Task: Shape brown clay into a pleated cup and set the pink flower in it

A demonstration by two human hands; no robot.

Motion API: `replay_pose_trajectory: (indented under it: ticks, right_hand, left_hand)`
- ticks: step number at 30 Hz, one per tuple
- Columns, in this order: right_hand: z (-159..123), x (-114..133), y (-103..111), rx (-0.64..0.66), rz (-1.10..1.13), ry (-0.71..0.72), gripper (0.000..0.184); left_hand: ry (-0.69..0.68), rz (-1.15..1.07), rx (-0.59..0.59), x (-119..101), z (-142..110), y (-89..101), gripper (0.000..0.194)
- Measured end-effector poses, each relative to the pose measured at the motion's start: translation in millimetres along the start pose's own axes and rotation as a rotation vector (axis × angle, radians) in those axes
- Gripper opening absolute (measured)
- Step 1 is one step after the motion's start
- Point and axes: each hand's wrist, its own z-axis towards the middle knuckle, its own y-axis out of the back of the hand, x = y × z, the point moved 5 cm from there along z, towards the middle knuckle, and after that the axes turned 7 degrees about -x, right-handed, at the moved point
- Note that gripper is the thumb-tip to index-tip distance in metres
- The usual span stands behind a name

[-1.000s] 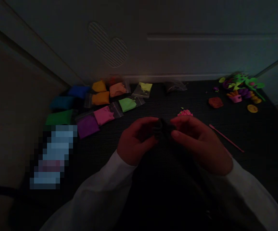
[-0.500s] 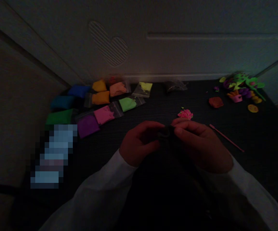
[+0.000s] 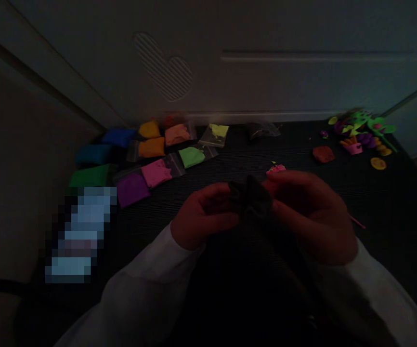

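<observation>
Between my two hands is a dark ruffled piece (image 3: 254, 197), soft-looking and folded into lobes like modelling clay; the dim light hides its finer shape. My left hand (image 3: 203, 217) pinches its left side with thumb and fingers. On the right edge, the thumb and fingers of my right hand (image 3: 313, 217) close on it. A pink crumbly clump (image 3: 276, 169) with green bits lies just beyond the right fingers, partly covered by them. The pink stick tool (image 3: 357, 221) shows only its lower end from behind my right hand.
Bags of coloured clay, including a purple one (image 3: 132, 189) and a light green one (image 3: 192, 156), lie at the left. A blurred bright screen (image 3: 78, 236) is nearer. A reddish lump (image 3: 323, 154) and small clay figures (image 3: 355, 147) sit at the right, before a panelled wall (image 3: 284, 86).
The dark piece has come up into clearer view, its lobes spread. My right hand has opened wider and shifted, now covering more of the pink clump and the stick tool.
</observation>
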Motion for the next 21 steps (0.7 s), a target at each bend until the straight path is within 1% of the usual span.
replay_pose_trajectory:
  ticks: [3,7,9,11,13,15,17,21]
  right_hand:
    - [-2,5,2,-0.017,-0.08,0.103,0.037]
    - [-1,5,4,0.029,-0.164,0.13,0.028]
    - [-1,7,4,0.059,-0.195,0.153,0.022]
    - [-1,9,5,0.057,-0.213,0.152,0.02]
    - [-2,10,6,0.022,-0.227,0.142,0.023]
    - [-3,13,8,-0.005,-0.239,0.155,0.028]
    - [-4,16,8,0.022,-0.257,0.179,0.03]
    - [-4,18,7,0.104,-0.293,0.166,0.025]
  left_hand:
    - [0.007,0.02,0.026,-2,-1,-1.5,0.031]
    - [0.014,0.046,0.039,-5,-2,-4.2,0.028]
    - [0.017,0.024,0.034,-5,-2,-4.9,0.029]
    - [0.02,-0.005,0.019,-5,-2,-4.6,0.031]
    - [0.035,-0.012,0.009,-4,-2,-3.8,0.031]
    - [0.041,0.003,0.025,-4,-2,-3.8,0.03]
    - [0.053,0.014,0.059,-4,-2,-4.6,0.03]
    - [0.089,0.012,0.083,-5,-4,-5.3,0.032]
